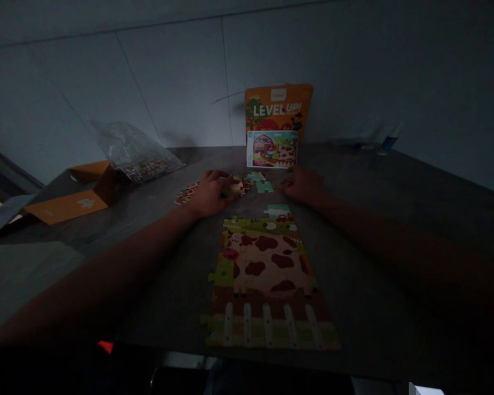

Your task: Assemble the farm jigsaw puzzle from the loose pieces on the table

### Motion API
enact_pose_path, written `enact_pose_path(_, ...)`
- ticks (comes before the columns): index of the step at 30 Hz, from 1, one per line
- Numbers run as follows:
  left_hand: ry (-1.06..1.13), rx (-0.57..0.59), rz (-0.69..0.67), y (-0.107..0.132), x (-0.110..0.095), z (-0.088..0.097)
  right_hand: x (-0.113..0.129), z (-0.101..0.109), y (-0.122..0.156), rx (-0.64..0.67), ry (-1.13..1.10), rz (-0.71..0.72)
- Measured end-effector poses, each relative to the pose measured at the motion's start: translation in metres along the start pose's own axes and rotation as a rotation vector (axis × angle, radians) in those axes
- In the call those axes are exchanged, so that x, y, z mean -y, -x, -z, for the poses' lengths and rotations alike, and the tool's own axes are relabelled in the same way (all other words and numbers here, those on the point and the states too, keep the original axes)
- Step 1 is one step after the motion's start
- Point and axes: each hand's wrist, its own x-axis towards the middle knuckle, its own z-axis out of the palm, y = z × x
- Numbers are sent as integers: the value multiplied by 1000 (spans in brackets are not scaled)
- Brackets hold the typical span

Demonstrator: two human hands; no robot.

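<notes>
My left hand point(213, 193) rests over a loose pile of puzzle pieces point(185, 193), its fingers spread and covering part of them. My right hand point(305, 185) is on the table to the right of some light green puzzle pieces point(264, 187). Its fingers are curled in, and darkness hides whether anything is between them. Between my forearms lies a partly joined puzzle point(267, 269) showing a spotted cow above a white fence. At its top edge sits a piece with a red vehicle point(280, 213).
An orange "LEVEL UP!" box point(280, 101) stands against the wall, with a farm picture card point(274, 149) leaning on it. To the left are a clear bag of pieces point(148, 164) and an open orange carton point(72, 206). A blue-labelled bottle point(389, 144) is at the back right.
</notes>
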Motion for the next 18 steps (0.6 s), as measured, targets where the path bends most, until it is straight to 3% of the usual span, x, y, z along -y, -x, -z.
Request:
enact_pose_path(7,-4,55,-26,0,-2,0,5,7,5,4,179,-32)
enact_pose_path(13,3,38,-15,1,-6,0,5,14,0,76,171,-126)
enact_pose_path(18,12,40,-14,0,-8,1,1,12,-7,129,154,-104)
